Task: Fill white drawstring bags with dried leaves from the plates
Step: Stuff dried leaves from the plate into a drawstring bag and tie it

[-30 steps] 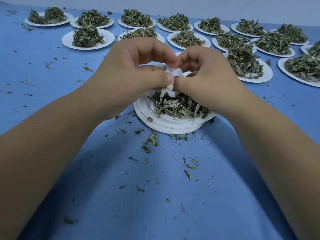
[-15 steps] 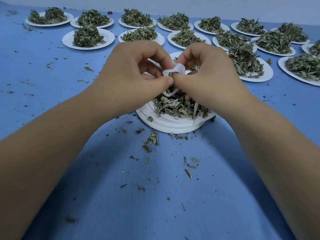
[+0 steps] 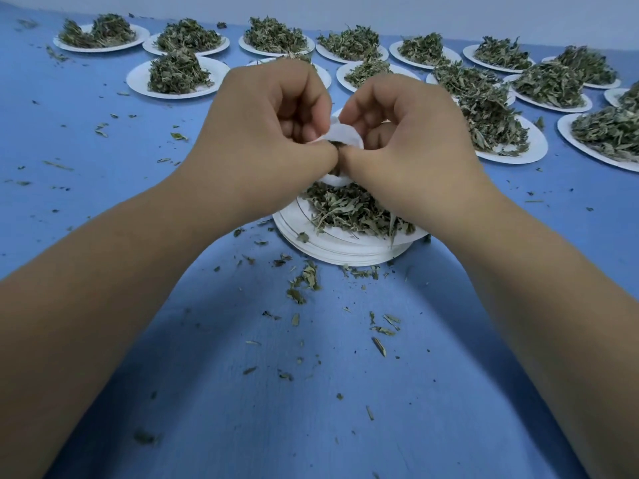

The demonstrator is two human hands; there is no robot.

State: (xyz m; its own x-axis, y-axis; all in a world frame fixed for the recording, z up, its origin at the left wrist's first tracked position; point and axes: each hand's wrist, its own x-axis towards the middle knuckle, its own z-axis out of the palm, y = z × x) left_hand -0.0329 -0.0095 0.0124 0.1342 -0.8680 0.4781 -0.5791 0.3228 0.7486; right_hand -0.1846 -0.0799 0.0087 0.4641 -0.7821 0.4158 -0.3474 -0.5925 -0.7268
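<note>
Both hands meet over the near stack of white plates (image 3: 332,252) and hold one white drawstring bag (image 3: 344,134) between them. The left hand (image 3: 269,133) is curled and pinches the bag's left side between thumb and fingers. The right hand (image 3: 415,143) is curled the same way and pinches its right side. The two thumb tips touch at the near edge of the bag.

Compared with a second ago, the hands sit a little higher above the plate. The index fingers, which were pressed tip to tip, have parted. More of the bag's white rim now shows in the gap as a broad curved band, with dark leaf visible just inside the mouth. The leaf that stuck out below the thumbs earlier is no longer seen; only a small white fold of the bag shows there, just above the pile.

The dried leaves (image 3: 349,209) on the top plate lie much as before, heaped toward its far side under the hands. Loose leaf bits (image 3: 306,280) lie on the blue table (image 3: 311,409) near the stack, unchanged. The far plates (image 3: 136,77) of leaves stand in their rows across the far side, untouched.
</note>
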